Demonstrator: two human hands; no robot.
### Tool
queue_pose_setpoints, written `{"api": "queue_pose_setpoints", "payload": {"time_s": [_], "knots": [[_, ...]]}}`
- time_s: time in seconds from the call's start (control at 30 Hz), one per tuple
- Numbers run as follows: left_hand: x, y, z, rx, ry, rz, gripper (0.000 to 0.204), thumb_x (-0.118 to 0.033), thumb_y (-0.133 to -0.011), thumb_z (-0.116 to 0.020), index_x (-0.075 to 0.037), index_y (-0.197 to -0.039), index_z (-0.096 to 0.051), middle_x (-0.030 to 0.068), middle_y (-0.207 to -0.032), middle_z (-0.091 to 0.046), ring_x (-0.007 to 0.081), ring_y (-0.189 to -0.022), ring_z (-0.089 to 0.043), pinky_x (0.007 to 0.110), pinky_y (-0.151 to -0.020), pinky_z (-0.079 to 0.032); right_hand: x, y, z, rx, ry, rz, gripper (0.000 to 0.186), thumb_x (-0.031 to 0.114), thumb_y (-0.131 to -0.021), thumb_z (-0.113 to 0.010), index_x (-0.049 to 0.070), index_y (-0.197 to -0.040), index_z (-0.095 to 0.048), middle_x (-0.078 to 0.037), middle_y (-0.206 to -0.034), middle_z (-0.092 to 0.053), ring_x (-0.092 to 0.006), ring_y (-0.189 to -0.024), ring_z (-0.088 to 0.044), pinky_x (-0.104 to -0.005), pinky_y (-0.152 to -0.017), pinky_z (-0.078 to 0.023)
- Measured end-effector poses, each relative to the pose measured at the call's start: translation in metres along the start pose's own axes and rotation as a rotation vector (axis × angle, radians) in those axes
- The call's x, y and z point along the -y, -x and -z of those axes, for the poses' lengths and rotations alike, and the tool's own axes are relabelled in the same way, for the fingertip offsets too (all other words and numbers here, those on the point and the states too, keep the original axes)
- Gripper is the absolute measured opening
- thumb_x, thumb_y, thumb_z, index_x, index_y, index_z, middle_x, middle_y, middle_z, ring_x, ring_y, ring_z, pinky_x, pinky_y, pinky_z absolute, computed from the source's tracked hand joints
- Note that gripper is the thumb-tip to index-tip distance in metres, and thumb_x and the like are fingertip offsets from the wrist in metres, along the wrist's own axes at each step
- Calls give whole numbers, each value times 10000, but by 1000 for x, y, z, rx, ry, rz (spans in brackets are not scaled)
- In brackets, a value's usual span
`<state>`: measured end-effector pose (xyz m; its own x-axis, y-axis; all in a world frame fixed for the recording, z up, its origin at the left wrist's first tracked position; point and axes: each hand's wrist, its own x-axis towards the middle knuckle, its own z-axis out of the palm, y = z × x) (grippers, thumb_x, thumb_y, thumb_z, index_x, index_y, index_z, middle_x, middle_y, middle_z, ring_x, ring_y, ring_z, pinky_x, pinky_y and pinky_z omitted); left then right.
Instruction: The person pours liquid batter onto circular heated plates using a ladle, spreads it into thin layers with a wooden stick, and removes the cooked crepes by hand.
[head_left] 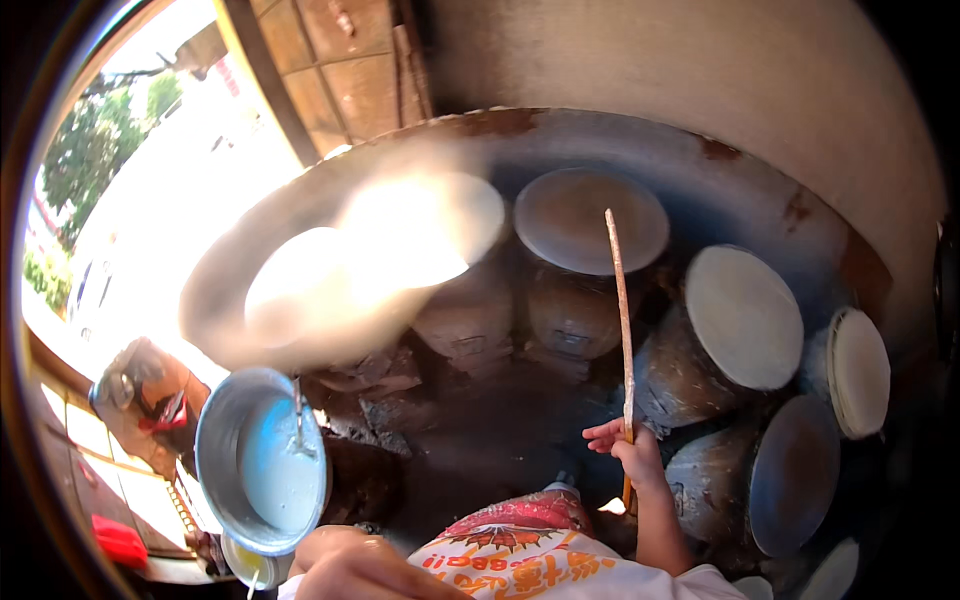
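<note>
My right hand [628, 452] grips a long thin wooden stick [620, 310] near its lower end; the stick points up and away, its tip over a round cloth-topped steamer pot [590, 218]. My left hand [345, 565] sits at the bottom edge with curled fingers, beside the lower rim of a metal pot [215, 450] of white batter [275, 470]. Whether it holds anything is hidden. A ladle handle [298, 415] stands in the batter.
Several round steamer pots with flat tops ring a dark hearth: one at right [745, 315], one far right [860, 372], one lower right [795, 472]. Bright steam [390, 245] veils the left ones. A small bowl [250, 565] lies under the batter pot. A sunlit street lies at left.
</note>
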<state>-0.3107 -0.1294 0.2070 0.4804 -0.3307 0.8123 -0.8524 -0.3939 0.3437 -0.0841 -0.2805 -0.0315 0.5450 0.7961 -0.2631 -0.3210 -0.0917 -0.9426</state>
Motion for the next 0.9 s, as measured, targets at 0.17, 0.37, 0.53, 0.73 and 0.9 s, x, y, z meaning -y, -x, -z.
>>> {"api": "queue_pose_setpoints", "payload": {"time_s": [0.17, 0.37, 0.53, 0.73, 0.9], "knots": [[51, 125, 37, 32, 172, 668, 403, -347, -820, -600, -3, -1029, -607, 145, -1025, -609, 304, -863, -583, 386, -813, -457, 5, -87, -26, -25, 365, -130, 239, -94, -764, -371, -2, -859, -570, -118, -864, -644, -144, -657, -620, -235, -506, -501], [58, 547, 110, -1205, -1399, 1800, 438, -347, -909, -481, -166, -1307, -468, 145, -1074, -345, 166, -641, -524, 302, -446, -471, 15, -207, -177, 566, 852, 125, 162, 42, -856, -474, 39, -992, -563, -132, -734, -625, -193, -593, -620, -322, -495, -479], [121, 550, 82, -1814, -391, 1838, 377, -297, -744, -656, 73, -797, -605, 219, -1088, -376, 307, -779, -563, 366, -485, -554, -38, -223, -364, 852, 1169, 552, 273, 171, -863, -490, 139, -1135, -490, -182, -776, -612, -374, -737, -602, -447, -653, -477], [4, 535, 30, -1982, -535, 2151, 604, -103, -758, -570, -68, -1312, -333, 71, -658, -458, 191, -509, -529, 348, -382, -475, -117, -226, -513, 964, 1540, 455, 267, 135, -873, -405, 169, -1088, -559, -140, -888, -649, -352, -818, -624, -450, -700, -484], [-58, 525, 58, -2099, 255, 1838, 577, -78, -842, -472, -151, -1386, -295, 61, -654, -458, 177, -474, -520, 311, -384, -412, -153, -209, -538, 1161, 1763, 298, 250, 160, -872, -390, 112, -1034, -574, -181, -871, -644, -371, -828, -624, -463, -708, -488]]}}
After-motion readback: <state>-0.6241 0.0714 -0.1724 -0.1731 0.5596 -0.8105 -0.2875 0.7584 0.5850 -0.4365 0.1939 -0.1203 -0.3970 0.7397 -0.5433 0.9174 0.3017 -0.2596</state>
